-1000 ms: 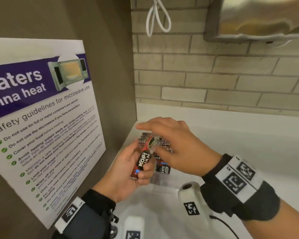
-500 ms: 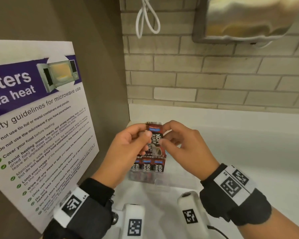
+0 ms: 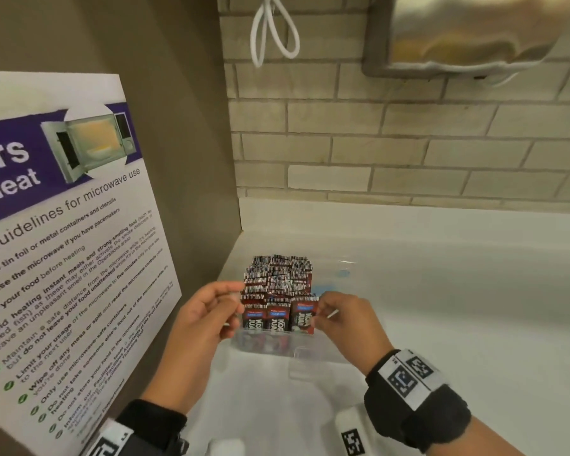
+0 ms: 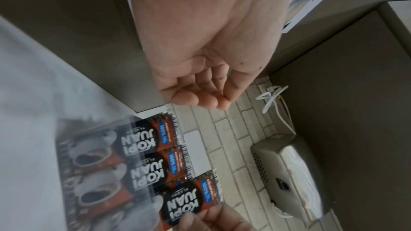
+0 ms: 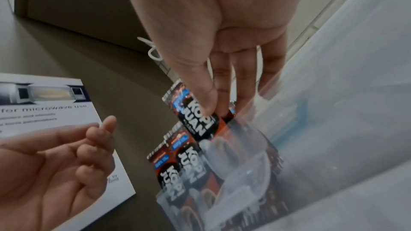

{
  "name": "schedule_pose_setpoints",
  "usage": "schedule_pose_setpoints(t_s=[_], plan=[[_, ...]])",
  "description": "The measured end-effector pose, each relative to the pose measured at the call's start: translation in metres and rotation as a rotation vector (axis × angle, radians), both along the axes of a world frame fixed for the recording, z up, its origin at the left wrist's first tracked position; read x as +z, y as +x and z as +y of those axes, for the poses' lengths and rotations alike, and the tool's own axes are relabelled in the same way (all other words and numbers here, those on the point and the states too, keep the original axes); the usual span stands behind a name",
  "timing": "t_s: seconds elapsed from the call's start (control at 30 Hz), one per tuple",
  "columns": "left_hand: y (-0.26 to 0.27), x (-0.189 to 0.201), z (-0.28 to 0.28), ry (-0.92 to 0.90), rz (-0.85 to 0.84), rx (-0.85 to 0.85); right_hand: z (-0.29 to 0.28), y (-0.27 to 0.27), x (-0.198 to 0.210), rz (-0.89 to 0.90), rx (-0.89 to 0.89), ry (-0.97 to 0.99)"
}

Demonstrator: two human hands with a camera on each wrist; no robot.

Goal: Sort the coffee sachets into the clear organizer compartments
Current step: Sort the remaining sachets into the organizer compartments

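Note:
The clear organizer stands on the white counter in the corner, packed with several upright red-and-black coffee sachets. My right hand pinches the front-right sachet by its top between thumb and forefinger. That sachet stands partly inside the organizer's front row, beside two others. My left hand hovers just left of the front row with fingers loosely curled and holds nothing; its empty palm shows in the left wrist view.
A microwave safety poster covers the brown side wall close on the left. Behind is a brick wall with a white cable loop and a metal dispenser. White counter stretches to the right, with a bluish mark.
The sachet that both hands held up above the organizer has come down into the front row at the right. My left hand has let go and drawn away to the left.

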State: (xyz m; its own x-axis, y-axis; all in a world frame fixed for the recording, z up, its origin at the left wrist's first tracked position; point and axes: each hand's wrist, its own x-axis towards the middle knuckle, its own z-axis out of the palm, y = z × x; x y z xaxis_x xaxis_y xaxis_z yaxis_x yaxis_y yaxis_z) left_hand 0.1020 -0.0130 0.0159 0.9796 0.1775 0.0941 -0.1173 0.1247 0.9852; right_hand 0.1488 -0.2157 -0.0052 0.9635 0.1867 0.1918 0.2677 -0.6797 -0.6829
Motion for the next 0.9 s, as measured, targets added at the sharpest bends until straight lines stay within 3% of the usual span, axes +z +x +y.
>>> schedule_pose_setpoints(t_s=[0.17, 0.37, 0.67, 0.9], plan=[[0.001, -0.013, 0.006, 0.001, 0.016, 0.042, 0.0, 0.001, -0.004, 0.079, -0.006, -0.07], [0.009, -0.031, 0.007, -0.033, 0.031, 0.08, 0.002, -0.006, 0.007, 0.018, -0.001, -0.025], [0.019, -0.058, 0.0, 0.05, 0.216, -0.225, 0.002, -0.002, -0.007, -0.117, -0.011, 0.052], [0.009, -0.058, -0.008, 0.098, 0.235, -0.27, 0.003, 0.0, -0.007, -0.106, 0.043, 0.146]])
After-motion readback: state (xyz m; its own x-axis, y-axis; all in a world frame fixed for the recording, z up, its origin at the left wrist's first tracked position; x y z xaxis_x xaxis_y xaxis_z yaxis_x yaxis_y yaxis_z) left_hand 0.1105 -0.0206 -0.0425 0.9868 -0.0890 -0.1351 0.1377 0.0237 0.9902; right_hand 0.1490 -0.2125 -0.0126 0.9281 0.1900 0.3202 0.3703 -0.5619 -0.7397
